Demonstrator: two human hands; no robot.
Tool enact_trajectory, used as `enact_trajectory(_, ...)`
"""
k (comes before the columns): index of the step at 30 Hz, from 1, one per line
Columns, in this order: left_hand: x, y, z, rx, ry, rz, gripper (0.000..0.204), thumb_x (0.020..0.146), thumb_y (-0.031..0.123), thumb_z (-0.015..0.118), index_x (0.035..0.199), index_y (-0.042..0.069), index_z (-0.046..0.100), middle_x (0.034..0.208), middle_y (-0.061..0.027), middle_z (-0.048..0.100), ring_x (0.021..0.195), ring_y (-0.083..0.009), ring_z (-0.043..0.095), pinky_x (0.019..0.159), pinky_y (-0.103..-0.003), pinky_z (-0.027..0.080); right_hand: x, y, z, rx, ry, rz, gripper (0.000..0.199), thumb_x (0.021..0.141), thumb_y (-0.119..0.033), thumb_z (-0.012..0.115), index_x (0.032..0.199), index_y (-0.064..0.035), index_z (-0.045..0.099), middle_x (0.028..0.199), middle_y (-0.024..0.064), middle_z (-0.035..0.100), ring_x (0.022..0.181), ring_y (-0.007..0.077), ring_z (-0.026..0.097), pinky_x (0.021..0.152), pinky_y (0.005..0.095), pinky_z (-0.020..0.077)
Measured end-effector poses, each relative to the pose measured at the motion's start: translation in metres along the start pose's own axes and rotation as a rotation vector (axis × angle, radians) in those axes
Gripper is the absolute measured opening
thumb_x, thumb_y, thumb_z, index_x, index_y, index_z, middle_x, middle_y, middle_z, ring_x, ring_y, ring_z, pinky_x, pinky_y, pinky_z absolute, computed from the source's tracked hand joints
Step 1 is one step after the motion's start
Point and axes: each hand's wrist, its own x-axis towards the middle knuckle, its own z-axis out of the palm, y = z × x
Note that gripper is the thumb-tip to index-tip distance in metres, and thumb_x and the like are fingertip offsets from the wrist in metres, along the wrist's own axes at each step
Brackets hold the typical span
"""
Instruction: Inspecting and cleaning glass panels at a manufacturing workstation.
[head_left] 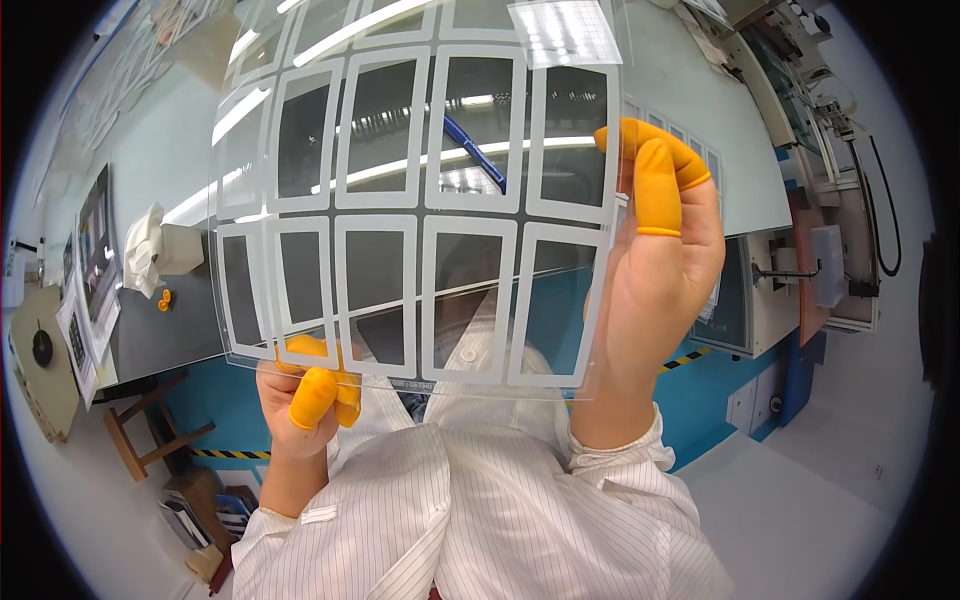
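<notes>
A large clear sheet [424, 222] printed with rows of pale grey rectangular frames is held up in front of me, tilted, with lamp reflections across it. My left hand [305, 400], in orange finger cots, pinches its lower left edge. On the right edge, toward the upper part, the thumb and fingers of my right hand [665, 220] close, also in orange cots. Through the sheet shows a blue pen [474, 153], apart from both hands. A bright, whitish rectangular patch [566, 34] overlaps the sheet's top right; I cannot tell whether it is a reflection.
A tissue box [182, 248] stands on the dark mat at the left, beside loose orange finger cots [165, 299]. Papers [98, 255] lie at the table's left end. A wooden stool [150, 445] is below. Equipment [840, 240] stands at the right.
</notes>
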Motion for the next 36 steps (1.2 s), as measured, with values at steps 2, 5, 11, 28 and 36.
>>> enact_trajectory(2, 0.0, 0.0, 0.0, 0.028, 0.017, 0.005, 0.029, 0.082, 0.028, 0.062, 0.095, 0.003, 0.058, 0.078, -0.0089, 0.061, 0.065, -0.0151, 0.056, 0.059, -0.023, 0.042, -0.001, -0.001, 0.0, 0.003, 0.004, -0.019, 0.015, 0.087, -0.005, 0.051, 0.099, 0.0045, 0.054, 0.094, 0.0092, 0.059, 0.087, 0.0123, 0.054, 0.082, 0.0226, 0.0397)
enact_trajectory(5, -0.002, 0.0, -0.001, 0.045, 0.019, -0.006, 0.029, 0.082, 0.028, 0.062, 0.094, 0.002, 0.059, 0.078, -0.0088, 0.061, 0.065, -0.0151, 0.056, 0.058, -0.022, 0.042, -0.001, -0.002, 0.0, 0.017, 0.005, -0.028, 0.015, 0.086, -0.003, 0.051, 0.099, 0.0053, 0.054, 0.095, 0.0093, 0.059, 0.087, 0.0125, 0.054, 0.082, 0.0228, 0.0401)
enact_trajectory(11, -0.001, -0.001, -0.001, 0.053, 0.007, -0.007, 0.029, 0.082, 0.028, 0.062, 0.094, 0.001, 0.059, 0.078, -0.0093, 0.061, 0.065, -0.0143, 0.055, 0.057, -0.023, 0.041, -0.002, -0.002, -0.001, 0.03, 0.021, -0.024, 0.016, 0.086, -0.003, 0.051, 0.099, 0.0052, 0.054, 0.095, 0.0092, 0.059, 0.088, 0.0122, 0.054, 0.082, 0.0226, 0.0403)
enact_trajectory(28, -0.005, 0.002, 0.008, -0.002, 0.081, -0.032, 0.031, 0.082, 0.028, 0.062, 0.096, 0.001, 0.059, 0.079, -0.0109, 0.061, 0.066, -0.0164, 0.056, 0.06, -0.024, 0.044, -0.002, 0.005, -0.004, -0.014, -0.008, 0.057, 0.021, 0.09, -0.011, 0.047, 0.101, 0.0049, 0.055, 0.095, 0.0111, 0.059, 0.09, 0.0134, 0.054, 0.084, 0.0227, 0.0393)
enact_trajectory(36, -0.005, 0.002, 0.01, -0.027, 0.051, -0.051, 0.026, 0.08, 0.02, 0.065, 0.091, -0.003, 0.06, 0.082, -0.0118, 0.061, 0.068, -0.0159, 0.06, 0.062, -0.024, 0.048, -0.004, 0.009, -0.007, 0.013, 0.083, 0.126, 0.021, 0.089, -0.011, 0.049, 0.099, 0.0061, 0.055, 0.095, 0.0136, 0.06, 0.091, 0.0194, 0.058, 0.087, 0.0267, 0.0425)
